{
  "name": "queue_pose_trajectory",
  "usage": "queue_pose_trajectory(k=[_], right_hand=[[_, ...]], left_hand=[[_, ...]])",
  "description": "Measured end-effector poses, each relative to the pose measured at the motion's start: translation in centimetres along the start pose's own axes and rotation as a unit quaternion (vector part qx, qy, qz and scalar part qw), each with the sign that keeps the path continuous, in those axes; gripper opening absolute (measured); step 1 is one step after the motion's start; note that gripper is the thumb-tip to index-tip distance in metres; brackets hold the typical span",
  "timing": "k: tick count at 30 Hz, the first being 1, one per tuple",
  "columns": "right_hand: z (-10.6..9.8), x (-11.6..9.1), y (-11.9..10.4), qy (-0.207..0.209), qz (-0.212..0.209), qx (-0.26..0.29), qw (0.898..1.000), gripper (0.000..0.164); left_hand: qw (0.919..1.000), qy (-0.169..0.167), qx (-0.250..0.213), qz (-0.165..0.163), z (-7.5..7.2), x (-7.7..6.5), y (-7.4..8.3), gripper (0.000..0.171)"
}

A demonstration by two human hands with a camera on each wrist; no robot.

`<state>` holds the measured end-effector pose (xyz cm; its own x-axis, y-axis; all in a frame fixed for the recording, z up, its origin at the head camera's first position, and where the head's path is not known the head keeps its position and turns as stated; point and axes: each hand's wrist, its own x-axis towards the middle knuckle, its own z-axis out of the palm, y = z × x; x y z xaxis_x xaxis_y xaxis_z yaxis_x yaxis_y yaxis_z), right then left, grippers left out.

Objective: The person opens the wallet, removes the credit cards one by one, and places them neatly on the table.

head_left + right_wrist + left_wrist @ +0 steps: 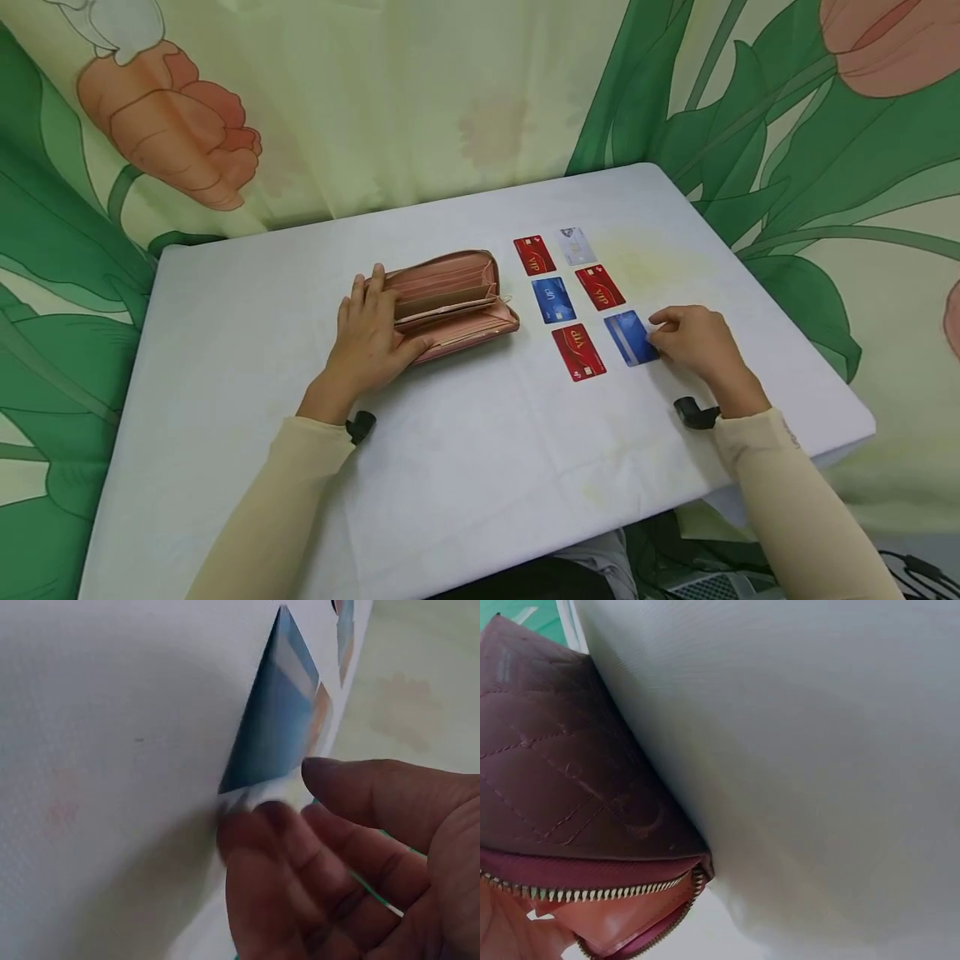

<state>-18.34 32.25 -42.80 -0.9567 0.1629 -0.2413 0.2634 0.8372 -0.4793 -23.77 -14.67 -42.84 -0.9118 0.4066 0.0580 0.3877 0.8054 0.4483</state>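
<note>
A pink zip-around wallet [450, 283] lies unzipped, its inner pockets showing; its quilted outside [577, 765] looks dark maroon in the left wrist view. My left hand [367, 333] holds the wallet's left end, with fingers on the far side and thumb across the near side. At the right, my right hand [693, 342] has its bent fingers at the edge of a blue striped card [631, 338]. In the right wrist view, thumb [330, 776] and fingertips stand apart beside that card.
Left of the blue striped card are red VIP cards [579, 352], a blue VIP card [554, 300] and a silver-white card [576, 247], in two columns. A white cloth covers the table [247, 333]. A printed curtain [420, 108] hangs behind.
</note>
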Motion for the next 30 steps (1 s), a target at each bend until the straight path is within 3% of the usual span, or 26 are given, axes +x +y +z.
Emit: queue_pose_trajectory(k=[6,11,19,21,23,28,30], right_hand=[[-0.8,-0.8,-0.7,0.06,-0.014,-0.05,0.997,0.046],[-1.3,-0.7,-2.1,0.101,-0.043,-0.046,0.993,0.053],[-0.9,-0.9,-7.6,0.142,-0.143,-0.031,0.979,0.055],[-0.4,-1.0,-9.4,0.152,-0.192,-0.036,0.969,0.053],[0.3,-1.0,-11.1,0.162,-0.259,-0.035,0.951,0.048],[2.6,-1.0,-15.0,0.167,-0.443,-0.037,0.88,0.028],[3.6,-0.9,-16.4,0.146,-0.487,-0.043,0.86,0.021]], left_hand=[[0.9994,-0.033,-0.002,-0.007,-0.9,0.4,1.1,0.093],[0.9977,-0.061,0.017,-0.022,-1.4,0.6,1.8,0.097],[0.9957,-0.041,0.077,-0.032,-1.1,0.6,2.2,0.088],[0.9948,-0.036,0.089,-0.034,-0.9,0.5,2.2,0.086],[0.9945,-0.032,0.093,-0.036,-0.7,0.4,2.1,0.084],[0.9948,-0.023,0.091,-0.038,-0.4,0.1,2.0,0.082],[0.9952,-0.019,0.088,-0.04,-0.3,-0.1,1.9,0.081]])
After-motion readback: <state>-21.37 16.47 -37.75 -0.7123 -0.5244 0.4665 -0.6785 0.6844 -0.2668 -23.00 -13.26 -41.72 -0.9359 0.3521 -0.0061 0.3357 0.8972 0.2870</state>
